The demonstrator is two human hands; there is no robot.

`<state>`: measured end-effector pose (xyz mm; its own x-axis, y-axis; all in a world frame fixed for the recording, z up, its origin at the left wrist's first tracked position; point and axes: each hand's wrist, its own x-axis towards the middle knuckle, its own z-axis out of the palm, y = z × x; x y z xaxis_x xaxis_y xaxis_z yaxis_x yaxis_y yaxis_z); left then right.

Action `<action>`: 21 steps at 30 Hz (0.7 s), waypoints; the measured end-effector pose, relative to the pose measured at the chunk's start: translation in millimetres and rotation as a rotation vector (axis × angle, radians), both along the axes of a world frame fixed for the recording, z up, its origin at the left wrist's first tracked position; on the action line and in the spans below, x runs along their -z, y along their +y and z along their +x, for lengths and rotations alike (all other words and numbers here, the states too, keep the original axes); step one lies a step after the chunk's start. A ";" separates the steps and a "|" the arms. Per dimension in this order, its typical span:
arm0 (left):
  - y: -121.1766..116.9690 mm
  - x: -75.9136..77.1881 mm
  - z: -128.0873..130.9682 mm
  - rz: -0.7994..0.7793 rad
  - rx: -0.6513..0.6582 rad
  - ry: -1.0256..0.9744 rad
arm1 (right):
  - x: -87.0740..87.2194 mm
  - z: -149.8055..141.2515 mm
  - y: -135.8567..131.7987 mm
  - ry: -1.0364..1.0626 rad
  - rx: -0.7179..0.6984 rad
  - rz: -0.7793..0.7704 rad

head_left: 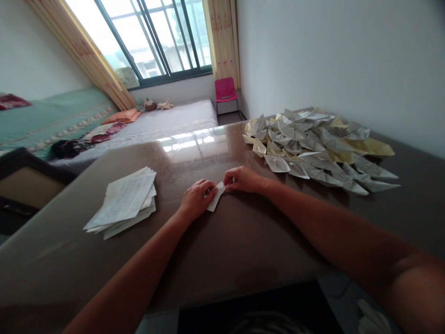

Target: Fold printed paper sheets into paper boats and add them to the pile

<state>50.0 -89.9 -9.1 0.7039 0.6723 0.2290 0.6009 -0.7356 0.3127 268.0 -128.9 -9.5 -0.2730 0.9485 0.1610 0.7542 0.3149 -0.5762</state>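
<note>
A small folded piece of printed paper lies at the middle of the brown table, between my two hands. My left hand grips its left side, fingers curled over the edge. At the upper right corner of the paper, my right hand pinches it between thumb and fingers. The fingertips partly cover the folds. A stack of loose printed sheets rests on the table to the left. On the right sits a big heap of folded paper boats, white and yellowish.
The glossy brown table reaches to the white wall on the right. Beyond it stand a bed and a pink chair under the window. A dark chair is at the left edge.
</note>
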 end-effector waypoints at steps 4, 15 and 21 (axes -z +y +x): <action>-1.0 -0.6 1.0 -0.006 -0.005 0.006 | 3.0 -3.4 0.7 0.014 0.031 0.010; 0.6 1.8 0.6 -0.002 0.007 -0.016 | -0.1 -6.8 3.7 -0.026 0.069 -0.057; -1.5 0.4 1.5 0.021 0.004 -0.002 | -13.3 -12.7 6.3 -0.032 0.094 -0.213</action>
<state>51.4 -91.3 -9.4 0.7059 0.6646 0.2449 0.5973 -0.7444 0.2986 255.3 -122.7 3.8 -0.1837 0.9816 -0.0527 0.7937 0.1165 -0.5971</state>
